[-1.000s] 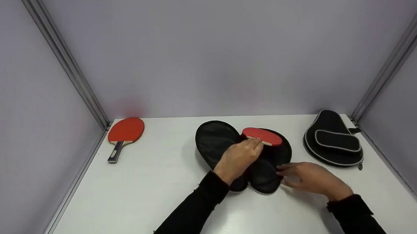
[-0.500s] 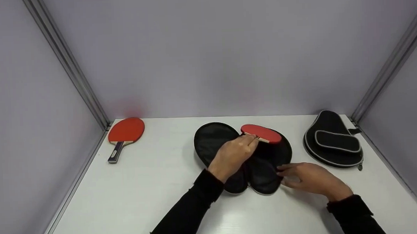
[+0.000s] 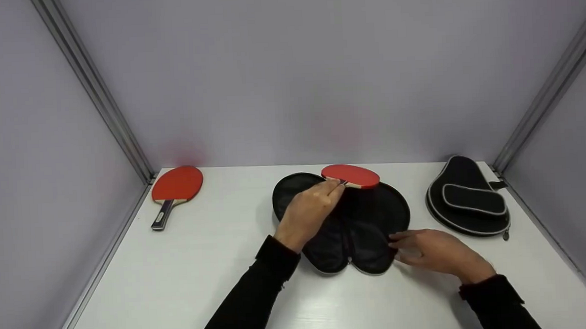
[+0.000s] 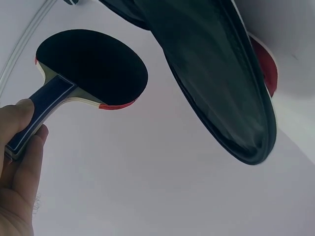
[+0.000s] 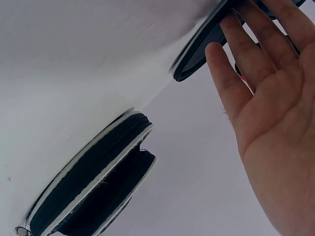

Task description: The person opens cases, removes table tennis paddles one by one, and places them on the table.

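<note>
My left hand (image 3: 307, 213) grips a red table tennis paddle (image 3: 351, 176) by its handle, above the far edge of an unzipped black paddle case (image 3: 378, 225). In the left wrist view, the black face of the held paddle (image 4: 93, 64) shows, with thumb and fingers round its dark blue handle (image 4: 44, 105). The case lies spread in two halves on the white table, its black lining facing up. At the right half's edge, the fingertips of my right hand (image 3: 440, 252) touch the rim, and in the right wrist view those fingers (image 5: 241, 49) look mostly straight.
A second red paddle (image 3: 177, 184) lies at the far left of the white table (image 3: 189, 278), handle toward me. At the far right rests a closed black case (image 3: 465, 201) with pale piping and a front pocket. Grey panels (image 3: 289, 75) enclose the back and sides.
My left hand has drawn the paddle up, back and leftward from over the case's right half, uncovering more of the lining. The right hand has stayed at the rim.
</note>
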Tool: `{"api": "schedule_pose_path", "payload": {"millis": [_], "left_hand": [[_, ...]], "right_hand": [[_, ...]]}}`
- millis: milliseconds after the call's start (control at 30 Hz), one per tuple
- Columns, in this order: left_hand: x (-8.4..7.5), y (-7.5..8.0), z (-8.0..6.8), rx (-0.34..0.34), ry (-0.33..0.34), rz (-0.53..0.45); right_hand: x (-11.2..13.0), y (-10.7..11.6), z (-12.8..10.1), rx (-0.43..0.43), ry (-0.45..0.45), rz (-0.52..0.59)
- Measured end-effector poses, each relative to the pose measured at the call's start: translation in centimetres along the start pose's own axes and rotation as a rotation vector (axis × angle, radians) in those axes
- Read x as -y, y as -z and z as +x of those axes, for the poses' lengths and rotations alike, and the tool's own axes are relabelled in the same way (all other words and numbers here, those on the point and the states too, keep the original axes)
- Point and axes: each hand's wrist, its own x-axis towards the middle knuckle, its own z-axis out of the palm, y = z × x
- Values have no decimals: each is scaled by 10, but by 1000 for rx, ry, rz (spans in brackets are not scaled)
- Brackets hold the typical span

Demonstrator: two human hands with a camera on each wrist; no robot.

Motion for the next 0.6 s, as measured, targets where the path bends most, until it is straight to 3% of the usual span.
{"api": "schedule_pose_path", "payload": {"millis": [600], "left_hand": [[44, 12, -27, -76, 128, -46]], "right_hand": [[7, -2, 1, -63, 40, -104]]}}
